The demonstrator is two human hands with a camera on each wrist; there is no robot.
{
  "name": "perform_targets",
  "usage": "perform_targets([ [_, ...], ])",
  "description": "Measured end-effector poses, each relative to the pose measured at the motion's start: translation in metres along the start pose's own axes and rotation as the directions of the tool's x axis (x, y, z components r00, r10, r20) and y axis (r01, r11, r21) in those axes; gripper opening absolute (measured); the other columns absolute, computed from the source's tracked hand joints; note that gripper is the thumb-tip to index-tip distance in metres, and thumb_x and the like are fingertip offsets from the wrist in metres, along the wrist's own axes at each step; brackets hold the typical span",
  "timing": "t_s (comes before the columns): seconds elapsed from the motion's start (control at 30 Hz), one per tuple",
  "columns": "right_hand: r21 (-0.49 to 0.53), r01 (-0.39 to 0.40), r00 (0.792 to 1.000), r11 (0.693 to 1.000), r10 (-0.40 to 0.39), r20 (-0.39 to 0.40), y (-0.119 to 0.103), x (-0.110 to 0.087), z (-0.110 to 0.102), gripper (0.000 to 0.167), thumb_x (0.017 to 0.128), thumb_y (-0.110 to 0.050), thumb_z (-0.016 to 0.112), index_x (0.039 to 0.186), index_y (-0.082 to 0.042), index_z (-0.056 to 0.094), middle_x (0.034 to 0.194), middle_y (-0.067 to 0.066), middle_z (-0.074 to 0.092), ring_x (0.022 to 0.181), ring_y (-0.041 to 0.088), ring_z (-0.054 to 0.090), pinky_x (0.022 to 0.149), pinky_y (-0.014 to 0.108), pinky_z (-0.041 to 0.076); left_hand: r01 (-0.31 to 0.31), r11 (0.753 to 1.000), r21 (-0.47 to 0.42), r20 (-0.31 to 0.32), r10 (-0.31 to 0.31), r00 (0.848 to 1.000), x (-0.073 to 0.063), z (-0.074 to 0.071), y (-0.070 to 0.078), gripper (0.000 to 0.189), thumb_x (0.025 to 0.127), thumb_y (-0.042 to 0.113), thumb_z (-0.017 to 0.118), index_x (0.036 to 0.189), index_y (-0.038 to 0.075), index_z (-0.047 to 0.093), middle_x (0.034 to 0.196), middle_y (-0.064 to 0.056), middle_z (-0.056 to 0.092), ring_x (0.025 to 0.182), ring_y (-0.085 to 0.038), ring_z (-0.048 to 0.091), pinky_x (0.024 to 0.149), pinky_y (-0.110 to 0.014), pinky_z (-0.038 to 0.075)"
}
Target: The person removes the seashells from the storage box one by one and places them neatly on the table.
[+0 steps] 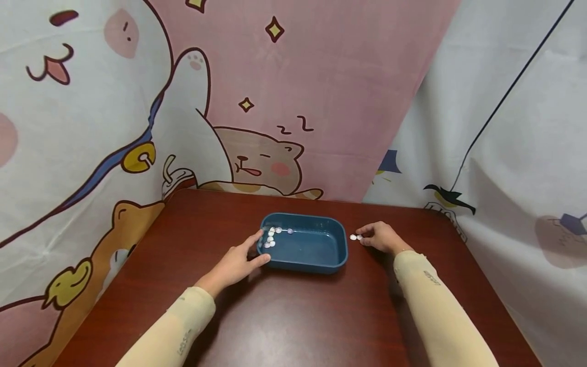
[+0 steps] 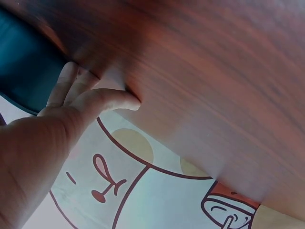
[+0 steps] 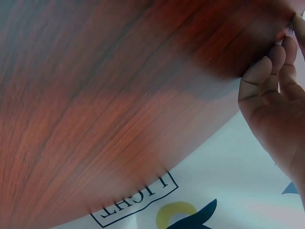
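A dark blue rectangular tray (image 1: pixel 302 265) stands on the table. Several small white and pale-purple discs (image 1: pixel 271 233) lie inside it along the left part. My left hand (image 1: pixel 238 261) rests against the tray's left end, with its fingers at the side wall and the thumb stretched out by the near corner. Right of the tray, a small white disc (image 1: pixel 352 237) lies on the table. Beside it my right hand (image 1: pixel 381 238) pinches another small white disc (image 1: pixel 359 237) between curled fingertips and thumb, close over the tabletop. In the right wrist view those fingertips sit at the frame's edge.
The reddish-brown wooden table (image 1: pixel 312 316) extends around the tray on all sides. A hanging cloth (image 1: pixel 348 102) printed with cartoon animals encloses its back and sides, meeting the table's edges.
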State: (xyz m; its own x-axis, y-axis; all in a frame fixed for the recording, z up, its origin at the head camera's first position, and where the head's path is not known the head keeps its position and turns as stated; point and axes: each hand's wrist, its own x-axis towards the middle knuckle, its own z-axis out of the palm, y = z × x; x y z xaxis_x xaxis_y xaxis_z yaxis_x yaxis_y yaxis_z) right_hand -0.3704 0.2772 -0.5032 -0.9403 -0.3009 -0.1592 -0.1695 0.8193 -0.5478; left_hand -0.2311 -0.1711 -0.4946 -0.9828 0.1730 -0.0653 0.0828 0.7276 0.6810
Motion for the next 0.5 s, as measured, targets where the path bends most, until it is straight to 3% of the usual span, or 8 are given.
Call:
perform_targets([
  [0.5, -0.011, -0.005, 1.000, 1.000, 0.005, 0.007, -0.0008, 0.0001, -0.0002, 0.030, 0.097, -0.012, 0.078, 0.126, -0.003, 0.078, 0.126, 0.021, 0.075, 0.107, 0.030, 0.064, 0.093, 0.047, 0.055, -0.007, 1.000, 0.010, -0.003, 0.007, 1.000, 0.0005, 0.0000, -0.0013, 0.085, 0.102, 0.051, 0.071, 0.171, 0.025, 0.029, 0.155, -0.021, 0.059, 0.139, -0.038, 0.062, 0.116, -0.061, 0.047],
])
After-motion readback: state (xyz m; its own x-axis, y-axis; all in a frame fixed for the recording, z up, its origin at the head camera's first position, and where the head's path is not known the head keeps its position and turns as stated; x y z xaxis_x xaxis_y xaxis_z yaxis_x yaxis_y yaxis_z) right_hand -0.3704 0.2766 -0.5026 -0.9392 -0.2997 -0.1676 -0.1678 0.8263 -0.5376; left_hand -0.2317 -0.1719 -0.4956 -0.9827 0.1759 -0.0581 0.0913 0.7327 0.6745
